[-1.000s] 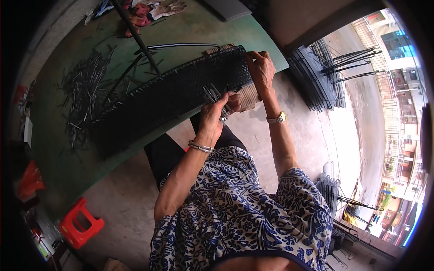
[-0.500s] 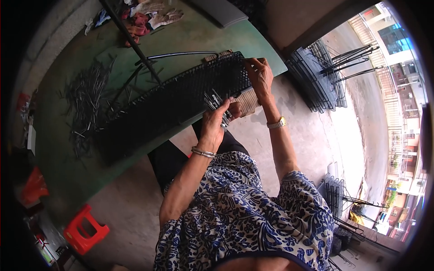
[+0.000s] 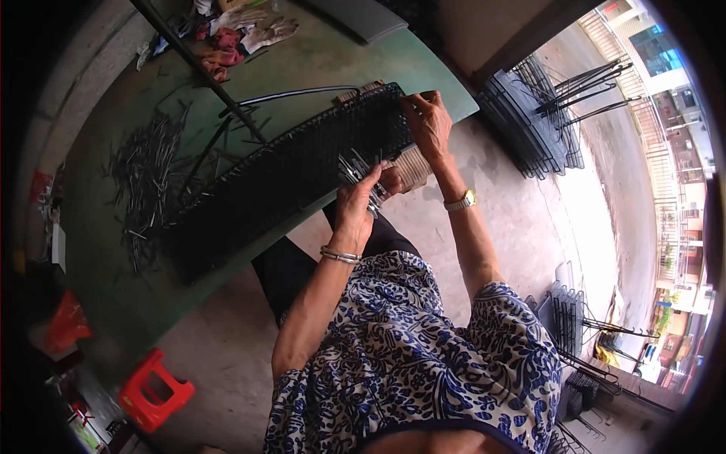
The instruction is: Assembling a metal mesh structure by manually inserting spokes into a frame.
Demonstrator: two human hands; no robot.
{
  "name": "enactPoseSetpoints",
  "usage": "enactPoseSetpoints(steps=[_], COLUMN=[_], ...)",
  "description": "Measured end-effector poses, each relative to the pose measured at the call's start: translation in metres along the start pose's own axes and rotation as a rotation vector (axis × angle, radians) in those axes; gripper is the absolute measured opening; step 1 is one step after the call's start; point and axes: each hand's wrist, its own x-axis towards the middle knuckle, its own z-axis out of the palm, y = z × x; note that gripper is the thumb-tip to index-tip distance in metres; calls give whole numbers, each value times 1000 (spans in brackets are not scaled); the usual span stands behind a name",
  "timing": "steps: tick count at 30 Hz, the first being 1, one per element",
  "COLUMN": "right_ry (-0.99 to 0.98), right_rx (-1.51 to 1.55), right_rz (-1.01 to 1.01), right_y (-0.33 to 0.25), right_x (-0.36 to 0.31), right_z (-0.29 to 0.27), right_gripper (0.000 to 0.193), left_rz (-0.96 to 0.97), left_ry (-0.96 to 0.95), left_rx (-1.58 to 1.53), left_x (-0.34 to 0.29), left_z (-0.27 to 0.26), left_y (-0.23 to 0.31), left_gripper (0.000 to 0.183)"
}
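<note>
A long black mesh rack (image 3: 302, 155) with a dark wire frame lies along the near edge of the green table. My left hand (image 3: 361, 198) is closed around a bundle of thin metallic strips (image 3: 354, 166), just over the rack's near edge. At the rack's right end my right hand (image 3: 428, 125) has its fingertips pinched together against the mesh corner. Whatever sits between those fingertips is too small to make out. Beneath the rack's right part shows a piece of corrugated cardboard (image 3: 411, 169).
A heap of dark strips (image 3: 147, 178) covers the left of the table (image 3: 302, 53). Gloves (image 3: 265, 35) lie at the far side, and a dark bar (image 3: 200, 68) slants across. Wire racks (image 3: 522, 125) are stacked at right. A red plastic stool (image 3: 155, 392) stands lower left.
The view has shifted slightly. My right hand stays at the rack's right corner with fingers pinched, and my left still holds the strips.
</note>
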Motion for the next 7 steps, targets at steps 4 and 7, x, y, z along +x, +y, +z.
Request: enactPoseSetpoints(steps=[4,7], right_ry=[-5,-43], right_rx=[-3,65], right_rz=[35,151], right_y=[-4,-15], right_x=[-5,-5], right_z=[-2,-12], right_gripper=[21,31], left_rz=[-21,3], left_ry=[-15,-41], left_rx=[-13,30], left_x=[2,3], left_z=[0,-5], left_y=[-2,0], left_gripper=[20,22])
